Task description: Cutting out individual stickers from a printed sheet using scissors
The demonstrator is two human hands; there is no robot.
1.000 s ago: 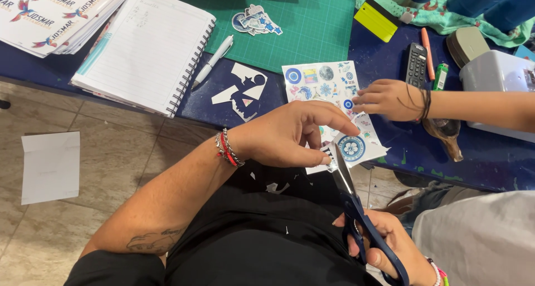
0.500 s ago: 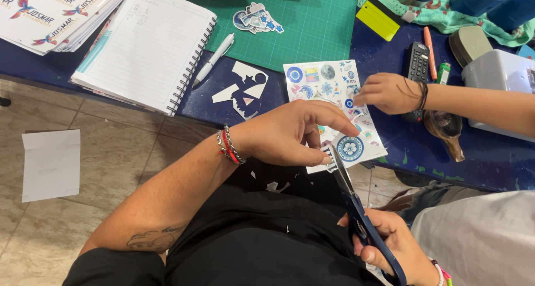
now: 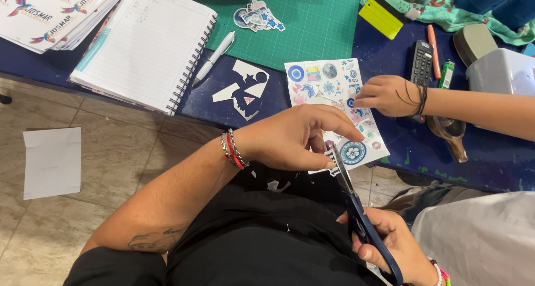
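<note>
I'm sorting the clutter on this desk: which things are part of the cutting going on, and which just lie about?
In use:
- sticker sheet, steadied by the left hand
- dark blue scissors in the right hand, cutting at the sheet's near edge

Lying about:
- spiral notebook
- white pen
- remote control
- green cutting mat
- yellow squeegee

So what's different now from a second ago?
Very little. The other person's hand has slid slightly left along the sticker sheet. The left hand still steadies the sheet, and the right hand still holds the scissors at its edge.
</note>
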